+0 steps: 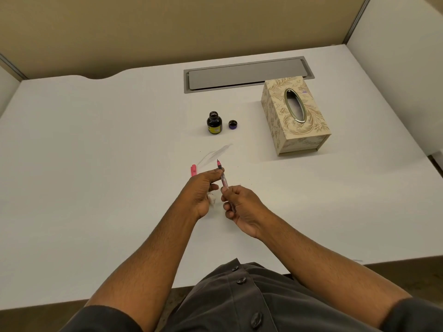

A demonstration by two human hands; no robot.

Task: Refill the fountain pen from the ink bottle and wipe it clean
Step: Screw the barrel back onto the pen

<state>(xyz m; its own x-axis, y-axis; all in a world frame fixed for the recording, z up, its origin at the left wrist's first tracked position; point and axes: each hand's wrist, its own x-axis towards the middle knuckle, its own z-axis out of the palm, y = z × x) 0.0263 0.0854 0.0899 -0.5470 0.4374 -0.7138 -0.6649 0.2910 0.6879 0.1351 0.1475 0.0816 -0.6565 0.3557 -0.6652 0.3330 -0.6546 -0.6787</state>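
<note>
Reaching forward from the bottom of the view, both our forearms angle inward so the hands meet over the middle of the white desk (96, 164). Our left hand (203, 190) has its back turned up, fingers bent toward the right. Our right hand (242, 209) sits just beside it, slightly nearer to us, knuckles up and fingers curled.

Around the hands the desk gives open room on all sides. Its near edge runs below our elbows, and beige partition walls (167, 32) close the far side. A faint grey smear (215, 154) marks the surface just beyond the hands.

Our right hand grips the lower barrel of the fountain pen (224, 180), fingers wrapped around it. The pen rises tilted away from us, its nib pointing toward the far side. Our left thumb and forefinger pinch the pen's upper section just below the nib, and a crumpled white tissue (212, 198) is tucked under that palm. A pink pen cap (193, 170) lies on the desk just left of the left hand.

Further off stands the ink bottle (214, 123), upright and open, with its bottle cap (232, 124) just to the right. A patterned tissue box (294, 116) sits well to the right, near a grey cable hatch (247, 74).
</note>
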